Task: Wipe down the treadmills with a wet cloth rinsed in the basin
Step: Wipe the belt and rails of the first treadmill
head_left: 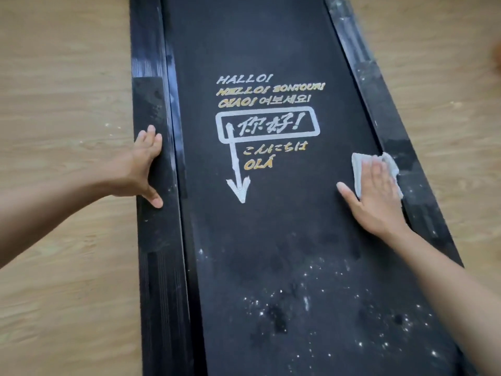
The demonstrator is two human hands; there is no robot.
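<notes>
And there was the right hand, laid flat with the fingers straight, pressing the pale cloth down on the treadmill belt right at its right-hand edge, just beside the right side rail; the cloth showed above and on both sides of the fingers, bunched a little at the far end. Over on the other side the left hand was open too, palm down on the left side rail, thumb spread toward the belt, gripping nothing, and by the look of it bracing the person as they leaned in. So the step in hand looked like the wiping of the belt itself, somewhere mid-deck, level with the printed greetings and arrow. Plenty was left, I'd say: a scatter of white specks sat on the near stretch of belt, below where the cloth was, and both rails looked streaked and dusty further up. The next move called for a firm sweep with the flat palm, drawing the cloth down or across through that speckled patch without letting it fold out from under the fingers, and then a pass along each rail. The cloth's wetness couldn't be told from here, and the basin was nowhere in view, so a rinse would have meant leaving the deck, with wooden floor on either side
</notes>
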